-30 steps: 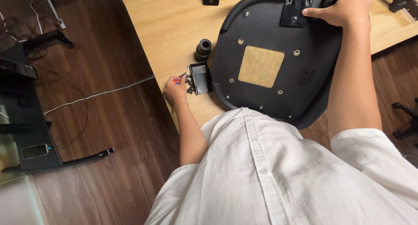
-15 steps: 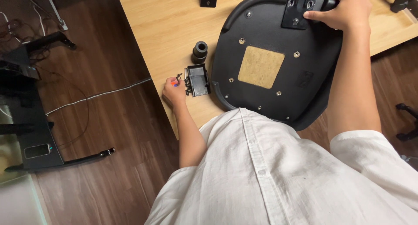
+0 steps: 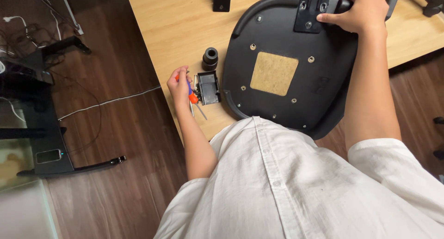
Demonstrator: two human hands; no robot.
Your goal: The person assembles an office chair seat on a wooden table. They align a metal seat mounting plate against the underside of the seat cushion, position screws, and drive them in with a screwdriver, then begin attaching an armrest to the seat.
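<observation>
One wood table [image 3: 171,31], dark plank floor [image 3: 115,142], cables [image 3: 106,101] w/ stand [image 3: 46,137].

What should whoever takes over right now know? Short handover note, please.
Left hand: closed on an orange-handled screwdriver at the table edge, beside a small black box.
Right hand: resting on the black bracket at the far rim of the upturned seat base.
Black cylindrical part stands loose near the box.
Done: several screws show in the seat base.
Left: the box and cylinder lie unattached.
</observation>
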